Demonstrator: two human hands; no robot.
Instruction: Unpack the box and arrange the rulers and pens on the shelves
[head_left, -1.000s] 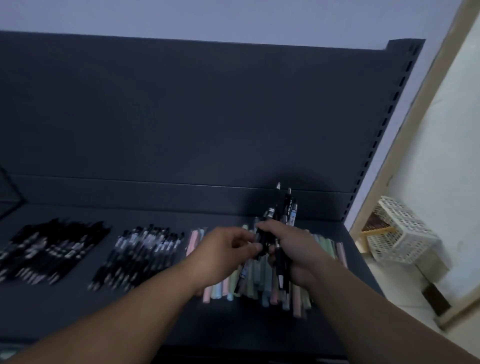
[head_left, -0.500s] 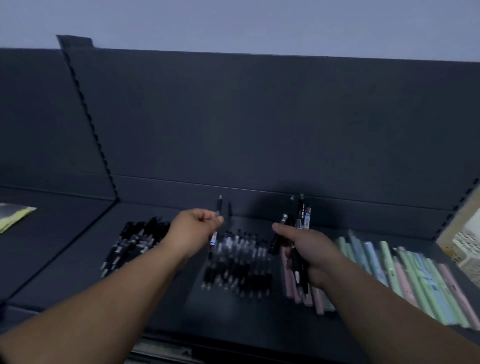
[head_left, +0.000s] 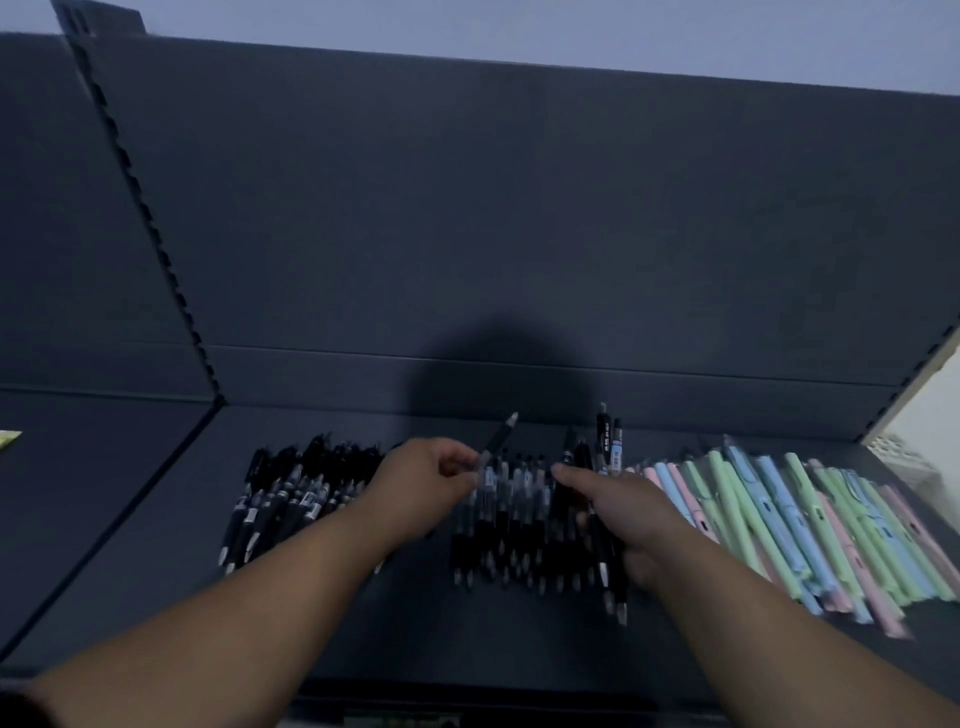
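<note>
Pens lie in 3 groups on the dark shelf (head_left: 156, 561), and a few more are in the hands above them. The left hand (head_left: 423, 486) pinches 1 black pen (head_left: 497, 440) between thumb and fingers; its light tip points up and away, toward the back panel (head_left: 467, 234). The right hand (head_left: 631, 514) is curled round a bundle of black pens (head_left: 605, 452), which stand nearly upright in it, with the ends showing both above and below the fist. Both hands are over the middle group (head_left: 514, 525), a row of black pens with clear barrels (the picture is blurred here, so I cannot count them). To the left of it lies the black group (head_left: 291, 493), close to the shelf's left edge. To the right lie the pastel pens (head_left: 779, 514), green, blue and pink, side by side and slightly tilted. A slotted upright (head_left: 145, 218) divides this bay from the next one at the left, where a small yellow item (head_left: 8, 440) shows at the edge of the frame.
</note>
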